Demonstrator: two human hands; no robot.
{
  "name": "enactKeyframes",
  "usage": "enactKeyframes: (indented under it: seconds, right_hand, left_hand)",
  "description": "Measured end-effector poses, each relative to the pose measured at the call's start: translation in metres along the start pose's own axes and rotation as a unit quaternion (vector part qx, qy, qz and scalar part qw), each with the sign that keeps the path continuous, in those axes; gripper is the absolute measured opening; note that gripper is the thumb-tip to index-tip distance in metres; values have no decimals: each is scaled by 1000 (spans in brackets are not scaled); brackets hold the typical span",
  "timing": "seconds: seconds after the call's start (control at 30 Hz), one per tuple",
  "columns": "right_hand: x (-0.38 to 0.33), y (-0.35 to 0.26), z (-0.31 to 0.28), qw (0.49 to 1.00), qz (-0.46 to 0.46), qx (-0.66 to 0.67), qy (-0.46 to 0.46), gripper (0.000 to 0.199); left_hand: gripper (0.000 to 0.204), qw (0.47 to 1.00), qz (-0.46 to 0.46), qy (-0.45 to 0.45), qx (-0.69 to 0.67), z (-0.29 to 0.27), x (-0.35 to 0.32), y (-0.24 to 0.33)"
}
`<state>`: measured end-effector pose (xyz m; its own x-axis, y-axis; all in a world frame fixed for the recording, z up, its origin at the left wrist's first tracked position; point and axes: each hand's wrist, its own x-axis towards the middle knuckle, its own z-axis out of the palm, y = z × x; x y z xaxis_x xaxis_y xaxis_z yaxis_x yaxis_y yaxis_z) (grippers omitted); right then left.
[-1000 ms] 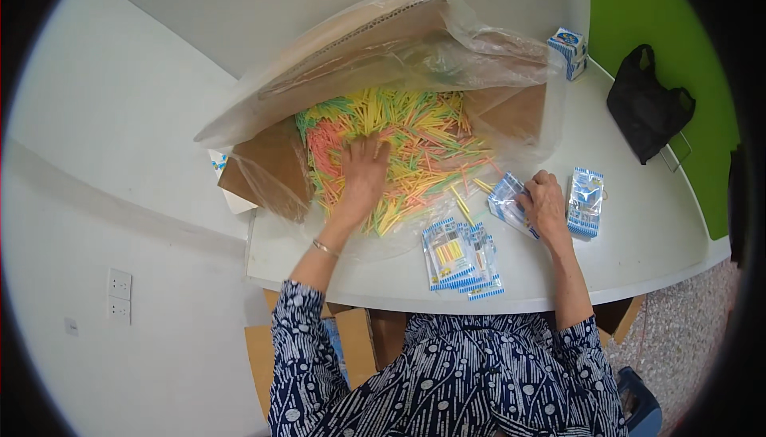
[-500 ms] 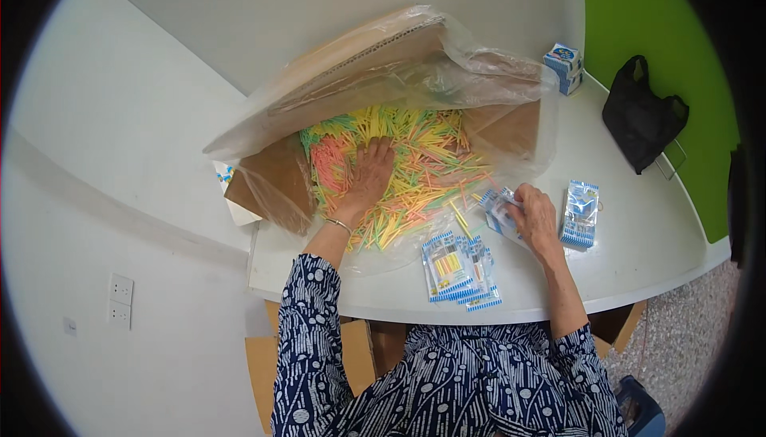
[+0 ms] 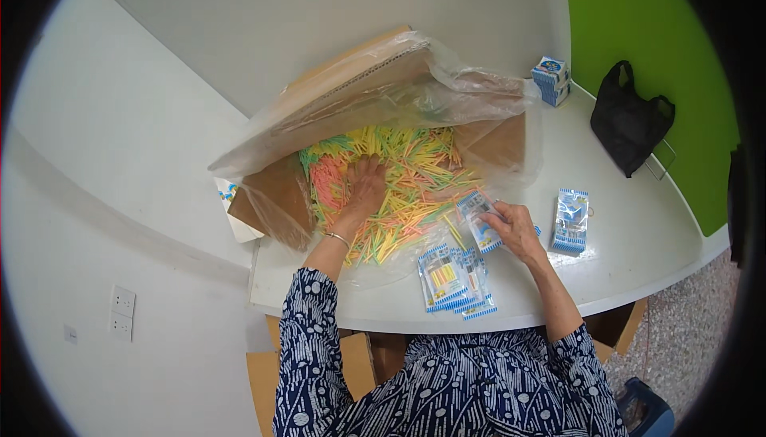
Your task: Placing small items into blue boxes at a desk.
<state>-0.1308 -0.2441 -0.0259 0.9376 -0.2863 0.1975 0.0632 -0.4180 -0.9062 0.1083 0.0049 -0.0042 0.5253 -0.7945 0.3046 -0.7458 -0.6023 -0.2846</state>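
Note:
My left hand [image 3: 366, 188] lies palm down on a heap of thin coloured sticks [image 3: 415, 166] in yellow, green, pink and orange, its fingers stretched out. The sticks fill a cardboard box [image 3: 491, 142] lined with clear plastic. To the right of the heap, my right hand [image 3: 515, 230] pinches a small clear packet [image 3: 478, 220] with blue-and-white striped ends; its far end points toward the sticks. Just below it on the table, several packets [image 3: 444, 277] overlap, the top one with coloured sticks inside. A stack of similar packets [image 3: 571, 220] lies right of my right hand.
Small blue-and-white boxes [image 3: 551, 80] stand stacked at the back right of the white table [image 3: 622, 269]. Beside them is a black plastic bag [image 3: 630, 122] against the green panel. Cardboard [image 3: 267, 389] shows below the front edge. Loose sticks and clear plastic sheeting spread before the box.
My right hand has moved left with the packet, which now stands more upright, closer to the sticks. My left hand stays on the heap. The whole view has shifted slightly.

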Motion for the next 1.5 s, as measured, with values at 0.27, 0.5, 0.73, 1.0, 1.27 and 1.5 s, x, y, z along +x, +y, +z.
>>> enactKeyframes:
  seconds: [0.27, 0.5, 0.73, 1.0, 1.27, 1.5]
  right_hand:
    - [8, -2, 15, 968, 77, 239, -28, 25]
    - [3, 0, 24, 956, 95, 277, -7, 25]
    - [8, 13, 34, 957, 80, 278, -17, 26]
    - [5, 9, 32, 954, 94, 280, -48, 24]
    - [2, 4, 23, 954, 115, 272, -51, 22]
    - [6, 6, 18, 948, 104, 272, -125, 25]
  left_hand:
    - [24, 826, -222, 2, -518, -27, 8, -5]
    - [21, 678, -280, 143, -665, 19, -14, 33]
    - [21, 667, -286, 275, -631, 49, -11, 49]
    - [23, 685, -266, 278, -619, 46, -10, 54]
    - [26, 777, -259, 264, -509, 23, -10, 52]
    - [25, 477, -273, 179, -816, -60, 15, 101]
